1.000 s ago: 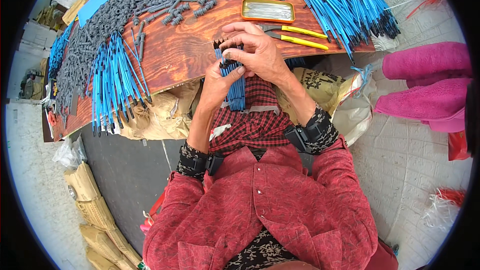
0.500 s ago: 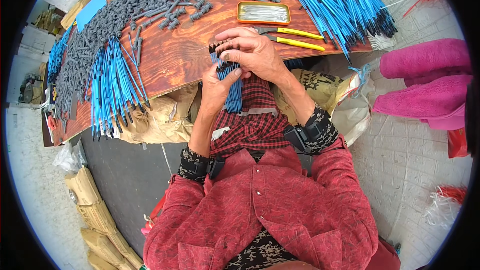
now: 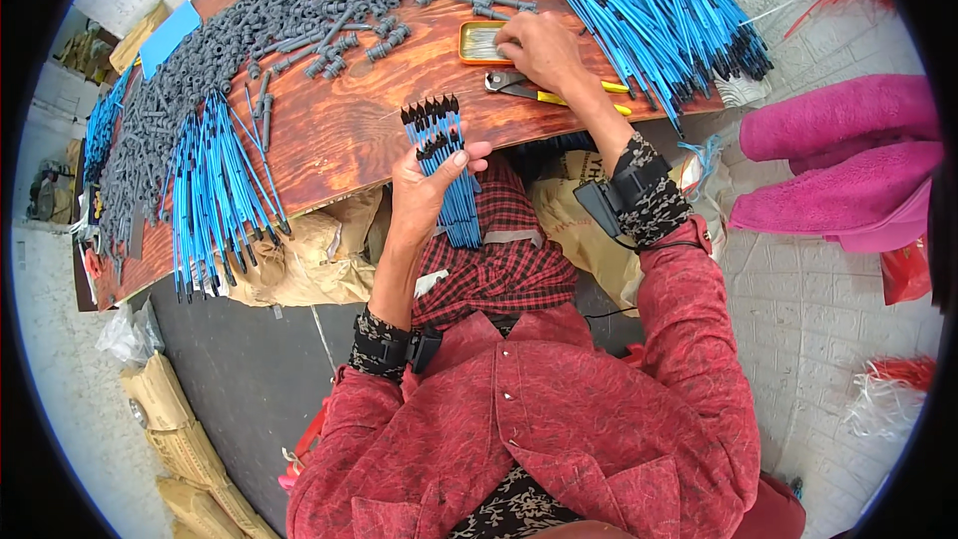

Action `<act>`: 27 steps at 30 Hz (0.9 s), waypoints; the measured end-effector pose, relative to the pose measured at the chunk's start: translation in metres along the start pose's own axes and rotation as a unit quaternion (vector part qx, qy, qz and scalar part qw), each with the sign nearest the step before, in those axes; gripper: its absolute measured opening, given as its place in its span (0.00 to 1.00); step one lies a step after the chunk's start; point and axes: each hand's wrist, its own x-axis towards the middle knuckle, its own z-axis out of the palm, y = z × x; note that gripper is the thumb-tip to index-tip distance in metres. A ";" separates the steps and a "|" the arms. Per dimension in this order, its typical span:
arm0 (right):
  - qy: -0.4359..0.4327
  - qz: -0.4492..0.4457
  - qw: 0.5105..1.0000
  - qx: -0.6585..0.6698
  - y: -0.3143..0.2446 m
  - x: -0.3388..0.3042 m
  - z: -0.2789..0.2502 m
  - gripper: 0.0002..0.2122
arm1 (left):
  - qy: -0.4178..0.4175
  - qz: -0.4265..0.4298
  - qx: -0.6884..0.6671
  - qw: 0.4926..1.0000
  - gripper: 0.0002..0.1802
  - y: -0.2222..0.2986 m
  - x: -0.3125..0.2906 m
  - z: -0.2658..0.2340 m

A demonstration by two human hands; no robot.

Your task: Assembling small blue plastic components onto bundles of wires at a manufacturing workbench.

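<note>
My left hand is wrapped round a flat bundle of thin blue tubes with black tips, held upright over my lap at the table's near edge. The black tips fan out in two tiers above the thumb. My right hand reaches over a small shallow tin with a yellow rim, its bent fingertips pressed together at the thin silvery wires inside. What those fingertips pinch, if anything, is hidden. Just under that hand lie pliers with yellow handles, partly covered by the wrist.
Grey plastic fittings heap across the far left of the brown wooden table. Blue tubes lie in bunches at the left edge and at the far right. Pink towels hang at the right; paper sacks sit below the table.
My right hand has left the bundle and moved up and right to the tin. My left hand keeps the bundle, whose tips are now uncovered. The head view has shifted slightly.
</note>
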 end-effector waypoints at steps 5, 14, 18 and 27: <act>-0.008 -0.032 0.997 -0.069 -0.002 0.007 0.003 0.06 | -0.007 -0.005 0.008 1.000 0.24 0.000 0.001 -0.003; 0.071 -0.012 0.997 -0.004 0.005 -0.002 -0.005 0.07 | -0.016 0.005 0.019 1.000 0.23 0.000 0.001 -0.001; 0.107 -0.022 0.991 0.074 -0.008 -0.008 -0.019 0.06 | -0.011 -0.001 0.020 1.000 0.23 0.002 0.000 0.000; -0.007 -0.081 0.950 0.302 -0.087 -0.060 -0.059 0.08 | -0.007 -0.004 0.012 1.000 0.19 0.007 -0.002 0.004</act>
